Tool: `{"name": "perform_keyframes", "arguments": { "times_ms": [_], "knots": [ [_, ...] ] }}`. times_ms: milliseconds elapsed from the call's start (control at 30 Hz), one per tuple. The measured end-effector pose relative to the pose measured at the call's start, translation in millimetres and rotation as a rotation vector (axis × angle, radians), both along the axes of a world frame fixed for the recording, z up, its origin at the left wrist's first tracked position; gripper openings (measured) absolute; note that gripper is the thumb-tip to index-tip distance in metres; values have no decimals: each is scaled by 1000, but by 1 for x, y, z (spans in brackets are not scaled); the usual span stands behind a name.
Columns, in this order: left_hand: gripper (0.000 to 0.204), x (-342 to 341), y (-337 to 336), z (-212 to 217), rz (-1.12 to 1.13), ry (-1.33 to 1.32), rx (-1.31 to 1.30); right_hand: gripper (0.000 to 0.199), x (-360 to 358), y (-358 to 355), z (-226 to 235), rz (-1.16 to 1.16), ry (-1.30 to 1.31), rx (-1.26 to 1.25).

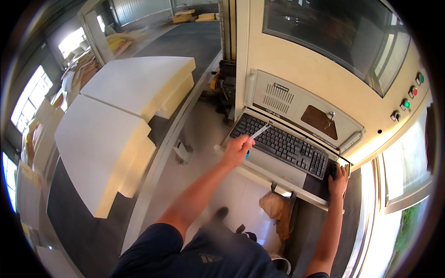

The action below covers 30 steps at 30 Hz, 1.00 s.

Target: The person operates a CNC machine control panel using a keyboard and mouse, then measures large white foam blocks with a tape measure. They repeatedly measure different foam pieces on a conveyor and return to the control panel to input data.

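Note:
My left hand (pixel 238 150) is closed over the left front of a black keyboard (pixel 287 147). From its grip a tape measure (pixel 260 131) sticks out, its pale marked blade slanting across the keys. A bit of blue shows below the fingers. At the keyboard's right end, my right hand (pixel 339 181) is curled over a black computer mouse (pixel 333 170) on a dark mat (pixel 317 186). The fingers partly hide the mouse. Keyboard and mouse rest on a pull-out tray (pixel 283 169) of a beige machine cabinet.
Above the tray, the beige cabinet (pixel 306 55) has a dark screen (pixel 329 32), buttons (pixel 406 104) and keys in a lock (pixel 331 116). To the left, large pale foam blocks (pixel 102 143) lie on a dark conveyor table (pixel 69 222). Below the tray hangs brown cardboard (pixel 277 208).

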<state>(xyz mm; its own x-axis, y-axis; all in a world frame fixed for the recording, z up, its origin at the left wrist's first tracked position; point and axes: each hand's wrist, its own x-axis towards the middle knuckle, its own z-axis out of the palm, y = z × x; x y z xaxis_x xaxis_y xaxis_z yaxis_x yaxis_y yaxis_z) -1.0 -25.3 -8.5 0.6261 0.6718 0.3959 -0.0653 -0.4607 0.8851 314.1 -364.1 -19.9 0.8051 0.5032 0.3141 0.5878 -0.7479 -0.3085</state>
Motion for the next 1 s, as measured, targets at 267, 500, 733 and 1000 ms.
{"name": "perform_keyframes", "arguments": {
  "times_ms": [267,500,733,1000],
  "knots": [
    [17,-5,6,-8,-57,-53,24,71,-2,5,-2,-6,-8,5],
    [20,-57,28,-4,-333,-323,-132,44,-73,59,73,-40,-89,549],
    [21,-182,176,-4,-204,121,-467,46,-323,373,75,576,567,901],
    [22,-261,363,-13,242,122,-369,13,-413,671,46,839,1161,914]
  ]
}}
